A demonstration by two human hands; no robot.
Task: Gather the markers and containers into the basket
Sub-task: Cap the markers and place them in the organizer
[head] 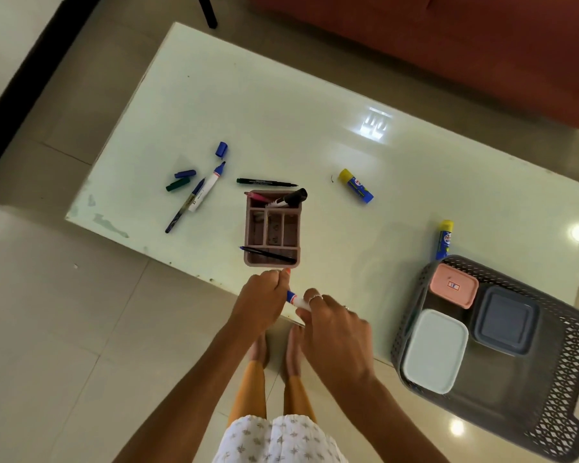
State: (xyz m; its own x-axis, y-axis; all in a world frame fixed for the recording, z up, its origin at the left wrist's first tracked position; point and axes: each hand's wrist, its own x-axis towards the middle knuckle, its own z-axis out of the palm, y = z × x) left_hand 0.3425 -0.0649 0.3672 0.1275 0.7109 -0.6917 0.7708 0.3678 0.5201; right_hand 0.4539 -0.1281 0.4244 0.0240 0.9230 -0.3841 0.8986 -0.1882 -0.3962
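Centrally, left hand (263, 302) and right hand (331, 332) both closed on one blue-and-white marker (295, 300), held over the near edge of the white table (281, 121); just beyond, a pink divided organiser (273, 228) holding a black marker (290, 197) and a pen. Loose markers (206, 188) and caps lie far left; two glue sticks (356, 190) right; grey basket (555, 389) at the near right corner holding three lidded containers (435, 350).

The basket (545, 389) is grey with a lattice pattern and holds pink (453, 286), dark grey (503, 320) and pale mint (435, 350) containers, the organiser (272, 228) is dusty pink, and both glue sticks (356, 186) are blue with yellow caps.
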